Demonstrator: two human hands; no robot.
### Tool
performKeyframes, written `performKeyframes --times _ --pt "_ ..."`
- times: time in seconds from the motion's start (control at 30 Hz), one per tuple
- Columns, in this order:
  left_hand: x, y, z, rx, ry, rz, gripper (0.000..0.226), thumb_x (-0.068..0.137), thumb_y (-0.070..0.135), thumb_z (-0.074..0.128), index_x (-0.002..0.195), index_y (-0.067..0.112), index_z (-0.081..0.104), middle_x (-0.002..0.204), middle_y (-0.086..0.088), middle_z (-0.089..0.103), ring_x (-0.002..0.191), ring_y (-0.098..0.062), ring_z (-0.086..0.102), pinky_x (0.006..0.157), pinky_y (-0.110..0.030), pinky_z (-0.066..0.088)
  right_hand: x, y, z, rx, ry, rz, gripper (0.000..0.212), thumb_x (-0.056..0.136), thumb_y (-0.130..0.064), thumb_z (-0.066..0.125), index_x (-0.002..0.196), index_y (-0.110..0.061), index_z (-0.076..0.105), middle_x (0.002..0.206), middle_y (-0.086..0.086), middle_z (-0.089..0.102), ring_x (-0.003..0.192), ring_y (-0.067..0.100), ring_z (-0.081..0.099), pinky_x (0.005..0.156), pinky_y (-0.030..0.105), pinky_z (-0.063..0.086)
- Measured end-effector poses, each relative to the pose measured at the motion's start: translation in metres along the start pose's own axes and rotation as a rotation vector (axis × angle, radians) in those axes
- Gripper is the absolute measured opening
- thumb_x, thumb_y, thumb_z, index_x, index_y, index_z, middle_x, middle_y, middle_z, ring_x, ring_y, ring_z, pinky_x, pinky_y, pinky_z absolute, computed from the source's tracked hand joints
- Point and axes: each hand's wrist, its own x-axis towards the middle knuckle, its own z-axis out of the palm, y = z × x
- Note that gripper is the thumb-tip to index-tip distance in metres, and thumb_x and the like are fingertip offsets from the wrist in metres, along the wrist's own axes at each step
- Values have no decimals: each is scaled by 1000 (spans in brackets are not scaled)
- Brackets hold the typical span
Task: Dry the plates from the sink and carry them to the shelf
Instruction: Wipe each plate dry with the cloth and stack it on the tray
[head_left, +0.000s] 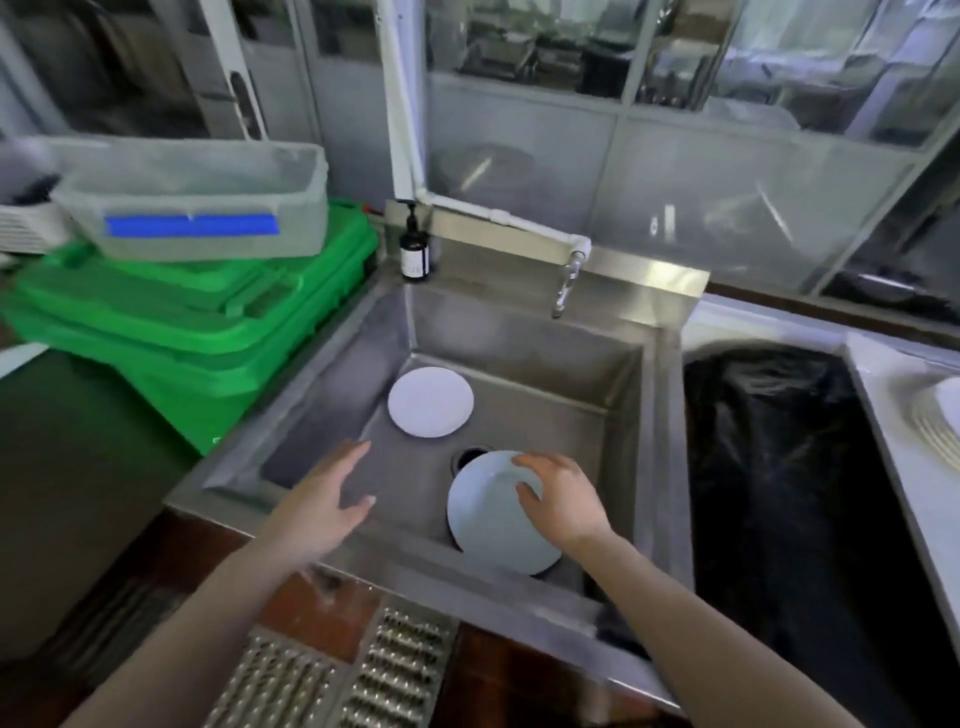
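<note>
A stainless steel sink (524, 332) stands against a glazed partition, its tap (566, 283) fed by a white pipe, with a dark pump bottle (414, 252) on the back left corner of its rim. Two white plates are in the basin. The far plate (430, 401) lies flat on the bottom toward the back left. The near plate (493, 519) is tilted, partly over the drain hole (467, 455), and the right hand (563, 501) grips its upper right rim, fingers curled over the edge and thumb on the face. The left hand (324, 501) hovers over the basin's left side, fingers spread and holding nothing. Left of the sink, a clear plastic tub (197, 200) with a blue strip sits on stacked green crates (208, 322). To the right is a bin lined with a black bag (779, 467); beyond it, a stack of plates (937, 426) rests on a white counter.
</note>
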Motion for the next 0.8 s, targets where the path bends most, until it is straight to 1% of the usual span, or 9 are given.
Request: performKeyframes --times 0.13,0.2,0.33,0.47,0.57,0.63,0.67,0.73,0.8 --pt "3 -32 -15 -94 12 -104 61 93 18 60 148 20 34 154 3 33 141 -13 30 111 -29 24 30 -20 21 42 -92 65 36 92 -25 54 129 -25 57 133 -4 55 121 17 50 98 26 39" --pt "10 -46 -17 -121 -7 -164 59 93 17 57 147 22 34 153 3 35 139 -16 34 110 -33 28 47 -22 33 107 -118 128 34 91 -24 57 125 -24 60 127 -5 60 111 13 56 92 22 41" --pt "36 -76 -18 -74 -86 -240 57 94 12 58 146 16 36 151 -3 39 137 -18 37 106 -23 26 89 -18 65 274 -139 306 28 90 -23 61 118 -24 63 110 -10 64 91 5 57 79 18 40" --pt "77 -104 -20 -69 -53 -322 61 90 12 63 145 15 37 151 -6 39 135 -24 40 111 -34 30 141 1 109 414 -192 450 27 89 -21 61 115 -20 65 103 -7 65 94 14 61 77 23 44" --pt "114 -125 -19 -39 -35 -348 62 91 11 61 147 14 35 151 -7 38 137 -24 38 112 -31 27 182 18 147 407 -263 572 24 85 -15 59 107 -18 68 84 0 67 78 23 61 70 31 47" --pt "136 -135 -15 2 -29 -345 63 92 16 61 149 17 32 153 -4 36 139 -22 36 112 -28 24 207 26 172 403 -311 661 20 84 -11 56 99 -10 69 84 14 69 74 31 62 70 42 52" --pt "146 -138 -11 29 -29 -334 65 92 18 61 149 17 31 154 -4 35 139 -22 36 111 -28 24 220 30 184 383 -329 690 16 83 -12 55 91 -9 70 83 16 69 73 32 63 71 42 54" --pt "166 -144 -3 89 -31 -299 66 91 21 62 149 17 31 154 -5 34 139 -23 37 112 -30 25 247 36 203 346 -329 740 15 81 -18 56 69 -14 66 69 8 68 67 28 66 61 29 54" --pt "183 -148 4 142 -49 -254 67 91 24 61 150 20 30 156 -3 31 141 -22 33 114 -33 24 273 41 220 424 -287 824 15 82 -19 62 67 -17 65 65 5 67 63 27 66 56 21 53"
